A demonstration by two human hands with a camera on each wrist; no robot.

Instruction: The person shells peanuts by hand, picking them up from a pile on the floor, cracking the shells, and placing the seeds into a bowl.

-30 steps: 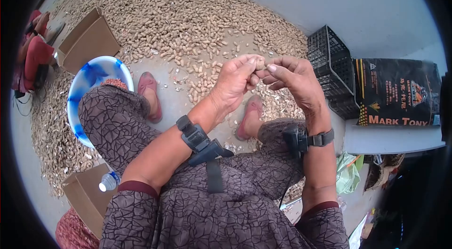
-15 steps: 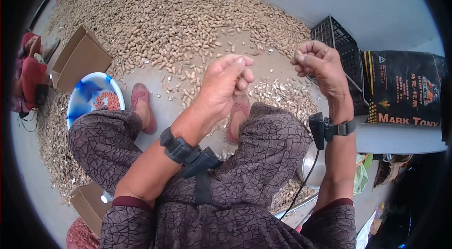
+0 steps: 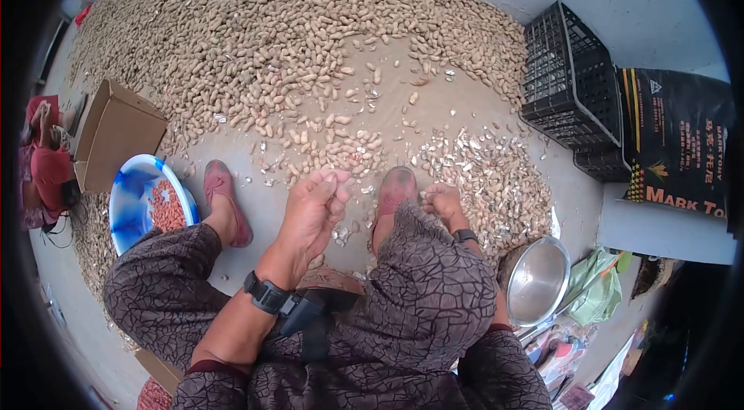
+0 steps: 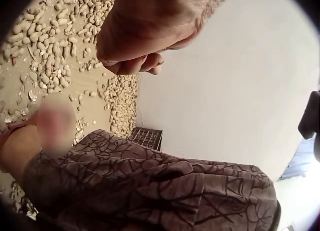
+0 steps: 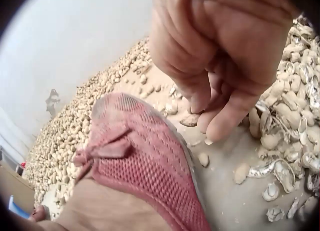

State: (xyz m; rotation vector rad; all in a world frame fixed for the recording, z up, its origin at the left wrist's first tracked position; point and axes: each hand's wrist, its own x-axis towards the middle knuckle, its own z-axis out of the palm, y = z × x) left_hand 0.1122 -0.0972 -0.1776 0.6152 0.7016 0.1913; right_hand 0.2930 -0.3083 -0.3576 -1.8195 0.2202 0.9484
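I sit over a floor spread with unshelled peanuts (image 3: 294,46). My left hand (image 3: 316,197) hangs above the floor between my two pink shoes. Its fingers (image 4: 135,61) are curled in, and whatever lies inside them is hidden. My right hand (image 3: 440,199) is low by the right shoe (image 3: 395,189), at the edge of a heap of empty shells (image 3: 488,177). In the right wrist view the right hand (image 5: 206,116) pinches a brown shell piece (image 5: 190,120) just above the floor beside the shoe (image 5: 145,161).
A blue and white basin (image 3: 128,201) holding red kernels stands by my left knee, next to a cardboard box (image 3: 116,131). A steel bowl (image 3: 539,278) sits at my right, with a black crate (image 3: 566,77) and a black sack (image 3: 682,139) beyond. Another person (image 3: 43,166) sits far left.
Both hands, first joined on a peanut at chest height, parted and came down. The right hand dropped to the floor beside the right shoe; the left sank between my feet.
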